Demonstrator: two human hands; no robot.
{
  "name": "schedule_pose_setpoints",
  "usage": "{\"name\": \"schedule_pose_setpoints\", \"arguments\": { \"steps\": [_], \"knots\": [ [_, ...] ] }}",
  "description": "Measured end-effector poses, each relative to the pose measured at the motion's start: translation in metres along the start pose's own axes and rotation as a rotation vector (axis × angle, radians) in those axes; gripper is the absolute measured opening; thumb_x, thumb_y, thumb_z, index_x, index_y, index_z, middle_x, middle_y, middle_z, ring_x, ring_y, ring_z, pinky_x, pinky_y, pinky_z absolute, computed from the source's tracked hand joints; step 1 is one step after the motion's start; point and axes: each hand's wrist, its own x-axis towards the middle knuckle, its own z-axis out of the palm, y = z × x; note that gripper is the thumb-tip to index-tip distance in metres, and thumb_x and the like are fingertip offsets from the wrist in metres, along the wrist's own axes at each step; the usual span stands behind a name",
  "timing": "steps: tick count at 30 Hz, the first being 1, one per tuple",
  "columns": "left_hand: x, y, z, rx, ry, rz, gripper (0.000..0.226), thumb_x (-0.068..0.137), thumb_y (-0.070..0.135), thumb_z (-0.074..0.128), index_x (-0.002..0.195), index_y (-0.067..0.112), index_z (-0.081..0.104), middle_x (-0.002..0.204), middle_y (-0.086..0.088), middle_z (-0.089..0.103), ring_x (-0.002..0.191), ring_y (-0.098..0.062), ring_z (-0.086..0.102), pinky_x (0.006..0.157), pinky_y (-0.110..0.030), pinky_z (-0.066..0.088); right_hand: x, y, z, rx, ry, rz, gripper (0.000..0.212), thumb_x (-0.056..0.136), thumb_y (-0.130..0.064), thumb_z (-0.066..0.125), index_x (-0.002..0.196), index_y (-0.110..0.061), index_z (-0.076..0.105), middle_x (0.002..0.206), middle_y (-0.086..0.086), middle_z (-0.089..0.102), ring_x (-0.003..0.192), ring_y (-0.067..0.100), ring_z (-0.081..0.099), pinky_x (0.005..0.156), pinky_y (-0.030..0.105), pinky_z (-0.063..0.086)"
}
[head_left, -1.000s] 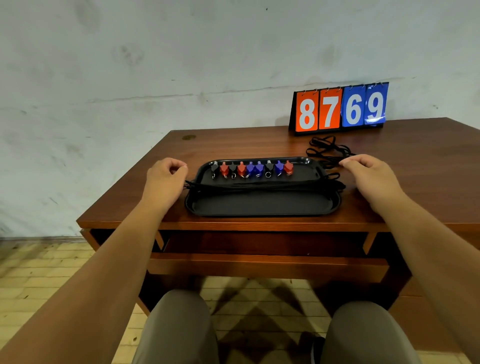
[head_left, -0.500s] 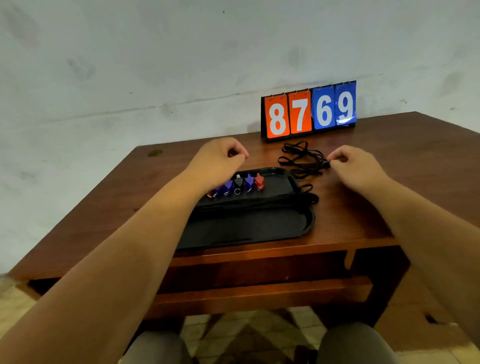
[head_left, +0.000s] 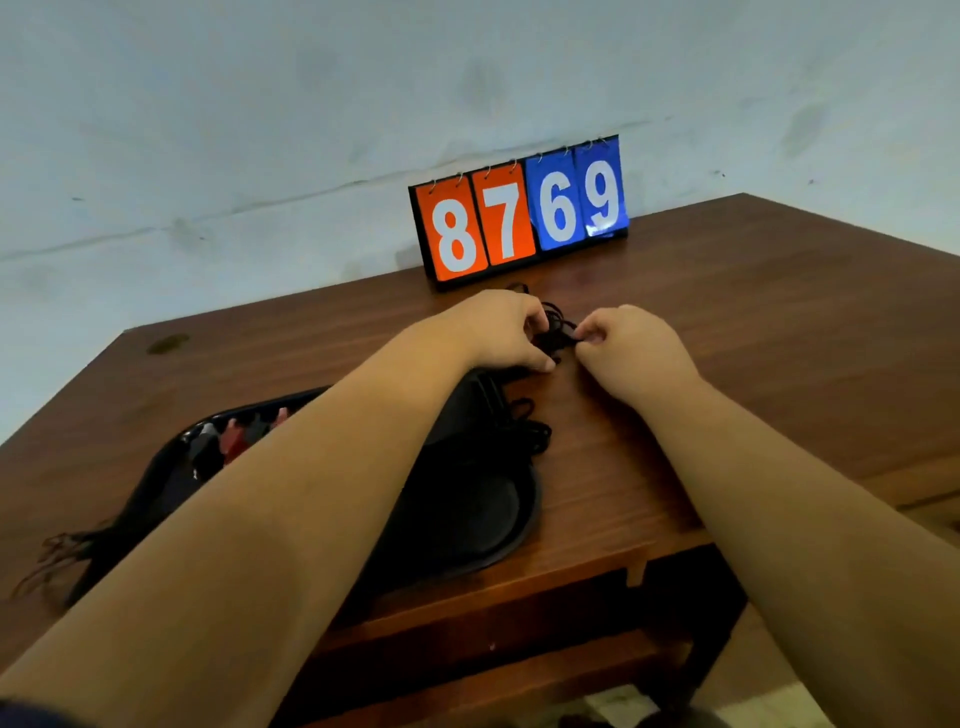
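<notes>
Pinching a thin black cord tangle (head_left: 558, 332) from either side, the left hand (head_left: 498, 330) and right hand (head_left: 636, 348) are curling their fingers onto it; it is lying on the surface (head_left: 753, 364) just before the scoreboard (head_left: 519, 218). The left forearm is hiding most of the black tray (head_left: 483, 509); blurred red clips (head_left: 234, 439) are showing at its left end.

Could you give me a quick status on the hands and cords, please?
Left hand, right hand both gripping black cord tangle. Tangle on table, beyond tray. Nothing blocking.
</notes>
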Motion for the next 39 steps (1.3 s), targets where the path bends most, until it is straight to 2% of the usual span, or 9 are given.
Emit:
{"name": "schedule_pose_setpoints", "arguments": {
  "steps": [6, 11, 15, 21, 23, 26, 31, 35, 39],
  "knots": [
    [0.018, -0.011, 0.001, -0.108, 0.111, -0.12, 0.023, 0.1, 0.019, 0.076, 0.122, 0.028, 0.077, 0.128, 0.001, 0.07, 0.118, -0.018, 0.066, 0.101, -0.031, 0.053, 0.003, 0.004, 0.003, 0.015, 0.037, 0.005, 0.007, 0.106, -0.036, 0.064, 0.102, -0.03, 0.064, 0.11, -0.002, 0.057, 0.102, 0.022, 0.059, 0.089, 0.038, 0.05],
    [0.019, -0.012, -0.01, -0.094, 0.189, -0.215, 0.027, 0.105, 0.007, 0.065, 0.123, 0.021, 0.078, 0.129, -0.005, 0.068, 0.117, -0.024, 0.065, 0.103, -0.034, 0.055, 0.003, 0.008, -0.005, 0.275, 0.17, 0.104, 0.01, 0.112, -0.029, 0.053, 0.108, -0.021, 0.057, 0.115, 0.001, 0.058, 0.095, 0.017, 0.056, 0.078, 0.031, 0.041],
    [0.012, -0.018, -0.014, -0.208, 0.303, -0.205, 0.016, 0.107, 0.014, 0.064, 0.11, 0.025, 0.074, 0.106, -0.002, 0.075, 0.087, -0.013, 0.069, 0.07, -0.024, 0.051, 0.003, 0.011, -0.007, 0.346, 0.201, 0.145, 0.013, 0.112, -0.027, 0.052, 0.113, -0.016, 0.059, 0.121, 0.002, 0.06, 0.089, 0.011, 0.054, 0.065, 0.024, 0.037],
    [-0.007, -0.015, -0.028, -0.328, 0.418, -0.178, 0.01, 0.112, 0.023, 0.056, 0.113, 0.022, 0.066, 0.101, 0.002, 0.072, 0.08, -0.002, 0.068, 0.065, -0.018, 0.042, 0.001, 0.009, -0.013, 0.443, 0.229, 0.227, 0.011, 0.108, -0.022, 0.051, 0.114, -0.014, 0.056, 0.115, 0.003, 0.058, 0.079, 0.007, 0.054, 0.058, 0.022, 0.037],
    [-0.011, -0.015, -0.033, -0.331, 0.441, -0.204, 0.012, 0.113, 0.022, 0.054, 0.112, 0.02, 0.066, 0.103, -0.001, 0.073, 0.08, -0.003, 0.071, 0.069, -0.02, 0.048, -0.001, 0.008, -0.015, 0.558, 0.271, 0.268, 0.012, 0.105, -0.025, 0.05, 0.111, -0.015, 0.054, 0.114, 0.007, 0.066, 0.086, 0.018, 0.067, 0.063, 0.031, 0.05],
    [-0.02, -0.018, -0.037, -0.398, 0.467, -0.245, 0.016, 0.113, 0.02, 0.053, 0.119, 0.016, 0.067, 0.106, -0.005, 0.074, 0.088, -0.012, 0.077, 0.092, -0.037, 0.062, -0.006, 0.004, -0.02, 0.658, 0.304, 0.327, 0.011, 0.103, -0.026, 0.049, 0.109, -0.018, 0.053, 0.109, 0.01, 0.072, 0.09, 0.027, 0.074, 0.072, 0.039, 0.06],
    [-0.032, -0.018, -0.046, -0.51, 0.485, -0.231, 0.018, 0.115, 0.021, 0.048, 0.125, 0.016, 0.062, 0.11, -0.003, 0.073, 0.083, -0.013, 0.079, 0.095, -0.047, 0.064, -0.009, 0.005, -0.022, 0.531, 0.308, 0.301, 0.011, 0.107, -0.021, 0.056, 0.114, -0.014, 0.055, 0.114, 0.003, 0.057, 0.079, 0.01, 0.056, 0.057, 0.024, 0.039],
    [-0.041, -0.013, -0.056, -0.6, 0.506, -0.164, 0.018, 0.115, 0.02, 0.047, 0.128, 0.018, 0.059, 0.106, 0.0, 0.077, 0.078, -0.011, 0.079, 0.09, -0.044, 0.065, -0.014, 0.0, -0.019, 0.453, 0.289, 0.25, 0.017, 0.102, -0.023, 0.065, 0.113, -0.017, 0.053, 0.122, 0.002, 0.049, 0.086, 0.012, 0.056, 0.065, 0.024, 0.043],
    [-0.055, 0.002, -0.073, -0.547, 0.537, -0.088, 0.016, 0.113, 0.024, 0.051, 0.122, 0.021, 0.064, 0.102, 0.006, 0.077, 0.078, -0.014, 0.068, 0.08, -0.038, 0.057, -0.021, -0.006, -0.022, 0.288, 0.274, 0.13, 0.035, 0.099, -0.036, 0.07, 0.129, -0.025, 0.055, 0.127, -0.003, 0.046, 0.113, 0.015, 0.051, 0.091, 0.032, 0.047]
  ]
}}
